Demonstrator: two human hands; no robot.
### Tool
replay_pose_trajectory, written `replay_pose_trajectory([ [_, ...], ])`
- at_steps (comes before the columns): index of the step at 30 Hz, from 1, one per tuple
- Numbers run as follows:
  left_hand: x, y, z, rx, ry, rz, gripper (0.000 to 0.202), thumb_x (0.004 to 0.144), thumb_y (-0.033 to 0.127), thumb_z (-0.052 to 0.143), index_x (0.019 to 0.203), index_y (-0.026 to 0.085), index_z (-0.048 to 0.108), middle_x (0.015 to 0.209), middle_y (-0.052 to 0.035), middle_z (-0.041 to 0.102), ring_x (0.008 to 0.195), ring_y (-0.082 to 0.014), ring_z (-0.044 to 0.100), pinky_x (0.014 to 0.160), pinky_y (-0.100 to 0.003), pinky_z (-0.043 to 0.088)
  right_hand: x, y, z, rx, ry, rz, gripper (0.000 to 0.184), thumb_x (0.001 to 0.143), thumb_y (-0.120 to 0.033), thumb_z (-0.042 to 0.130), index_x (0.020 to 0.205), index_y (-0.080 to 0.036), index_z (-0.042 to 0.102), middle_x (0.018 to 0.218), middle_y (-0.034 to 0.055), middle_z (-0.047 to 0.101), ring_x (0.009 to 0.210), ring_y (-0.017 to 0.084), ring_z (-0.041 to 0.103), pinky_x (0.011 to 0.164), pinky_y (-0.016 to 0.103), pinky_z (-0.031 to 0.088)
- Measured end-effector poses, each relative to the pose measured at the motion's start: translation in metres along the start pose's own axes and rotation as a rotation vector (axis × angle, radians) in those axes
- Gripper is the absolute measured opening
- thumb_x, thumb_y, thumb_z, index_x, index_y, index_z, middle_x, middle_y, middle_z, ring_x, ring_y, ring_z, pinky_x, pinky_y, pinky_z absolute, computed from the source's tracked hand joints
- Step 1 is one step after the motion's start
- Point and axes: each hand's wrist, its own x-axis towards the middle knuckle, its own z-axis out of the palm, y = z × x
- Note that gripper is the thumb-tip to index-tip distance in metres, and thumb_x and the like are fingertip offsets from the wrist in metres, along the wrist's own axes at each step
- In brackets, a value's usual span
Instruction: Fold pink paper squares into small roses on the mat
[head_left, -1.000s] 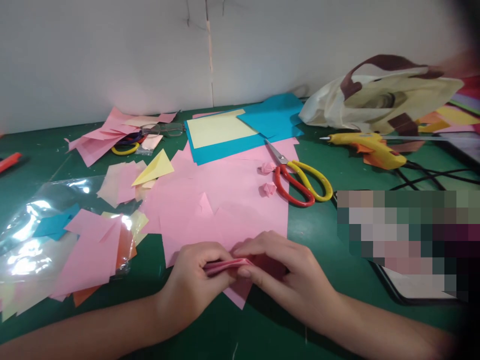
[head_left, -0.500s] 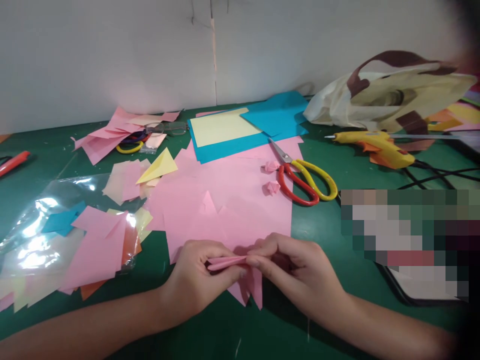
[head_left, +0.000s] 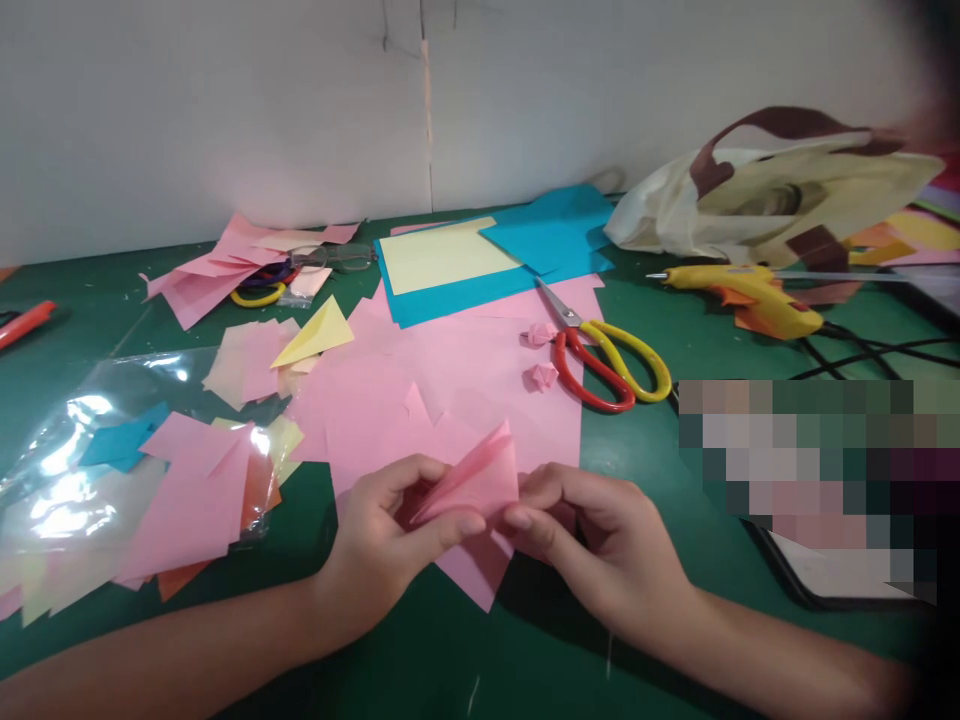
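A folded piece of pink paper [head_left: 480, 478], roughly triangular with its tip pointing up and right, is held above the table. My left hand [head_left: 397, 525] pinches it from the left, thumb in front and fingers behind. At its lower right edge, my right hand [head_left: 592, 530] has thumb and fingertips closed on the paper. Beneath lie pink sheets [head_left: 450, 350]. Scissors [head_left: 592, 350] with one red and one yellow handle rest on the sheets' right side, beside two small folded pink paper pieces [head_left: 541, 376].
Left, a clear plastic bag [head_left: 82, 480] lies with paper scraps. Blue and cream sheets [head_left: 450, 255] sit at the back. To the right are a yellow glue gun [head_left: 742, 290], a cloth bag [head_left: 675, 205] and a blurred-out flat device [head_left: 825, 570]. A white wall [head_left: 225, 120] stands behind.
The folded pink paper has turned from edge-on to show its broad face, its tip now raised. My left thumb has shifted slightly; both hands stay in nearly the same place.
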Motion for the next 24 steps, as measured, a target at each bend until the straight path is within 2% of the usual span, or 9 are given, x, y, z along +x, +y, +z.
replay_pose_trajectory([
  [3, 0.0008, 0.0026, 0.0006, 0.078, 0.005, -0.006, 0.025, 0.071, 0.029, 0.065, 0.054, 0.016, 0.053, 0.05, 0.0045, 0.043, 0.05, -0.0084, 0.039, 0.048, -0.02, 0.035, 0.0023, -0.0005, 0.0003, -0.026, -0.029, 0.001, 0.013, 0.082, -0.023, 0.062, 0.071, -0.018, 0.065, 0.065, -0.0001, 0.068, 0.057, 0.009, 0.061, 0.054, 0.016, 0.048],
  [7, 0.0, 0.0029, 0.002, 0.129, -0.067, 0.054, 0.027, 0.071, 0.021, 0.061, 0.048, 0.016, 0.047, 0.047, 0.0055, 0.038, 0.047, -0.0072, 0.034, 0.045, -0.02, 0.031, 0.0042, -0.0023, 0.0009, -0.011, 0.029, 0.001, 0.005, 0.078, -0.023, 0.066, 0.082, -0.02, 0.067, 0.074, 0.0013, 0.072, 0.063, 0.011, 0.066, 0.057, 0.018, 0.052],
  [10, -0.0016, 0.0013, 0.0036, 0.18, -0.11, 0.113, 0.018, 0.068, 0.018, 0.061, 0.051, 0.016, 0.054, 0.049, 0.0032, 0.047, 0.048, -0.0086, 0.04, 0.046, -0.021, 0.034, 0.0017, -0.0013, 0.0012, 0.028, 0.029, 0.003, 0.004, 0.076, -0.024, 0.069, 0.078, -0.02, 0.067, 0.071, 0.0012, 0.072, 0.062, 0.013, 0.067, 0.056, 0.019, 0.054],
  [13, -0.0028, 0.0007, 0.0044, 0.164, -0.086, 0.134, 0.012, 0.068, 0.019, 0.062, 0.057, 0.015, 0.06, 0.054, 0.0, 0.055, 0.051, -0.0111, 0.048, 0.049, -0.023, 0.04, -0.0008, 0.0005, 0.0014, 0.11, 0.067, 0.005, 0.006, 0.078, -0.023, 0.067, 0.073, -0.02, 0.066, 0.07, 0.0018, 0.073, 0.062, 0.014, 0.069, 0.056, 0.021, 0.056],
  [18, -0.0023, 0.0031, 0.0015, 0.097, -0.011, 0.078, 0.017, 0.075, 0.021, 0.06, 0.059, 0.015, 0.061, 0.057, -0.0009, 0.059, 0.055, -0.0123, 0.055, 0.053, -0.023, 0.045, 0.0017, -0.001, 0.0005, 0.184, 0.102, 0.079, 0.015, 0.077, -0.027, 0.068, 0.066, -0.019, 0.061, 0.064, 0.0016, 0.071, 0.055, 0.013, 0.067, 0.047, 0.019, 0.053],
  [21, -0.0022, 0.004, -0.0006, 0.059, 0.046, 0.051, 0.017, 0.078, 0.023, 0.059, 0.064, 0.015, 0.065, 0.065, -0.0035, 0.066, 0.062, -0.0144, 0.06, 0.057, -0.024, 0.049, 0.0032, -0.002, 0.0007, 0.192, 0.076, 0.114, 0.017, 0.077, -0.028, 0.068, 0.067, -0.019, 0.057, 0.065, 0.0014, 0.07, 0.058, 0.013, 0.067, 0.05, 0.018, 0.053],
  [24, -0.0018, 0.0039, -0.0009, 0.042, 0.036, 0.053, 0.014, 0.077, 0.023, 0.061, 0.068, 0.015, 0.067, 0.068, -0.0032, 0.068, 0.065, -0.0146, 0.063, 0.059, -0.023, 0.05, 0.0026, -0.0001, 0.002, 0.282, 0.049, 0.154, 0.022, 0.077, -0.03, 0.067, 0.067, -0.02, 0.05, 0.067, 0.0015, 0.071, 0.06, 0.013, 0.068, 0.051, 0.019, 0.054],
])
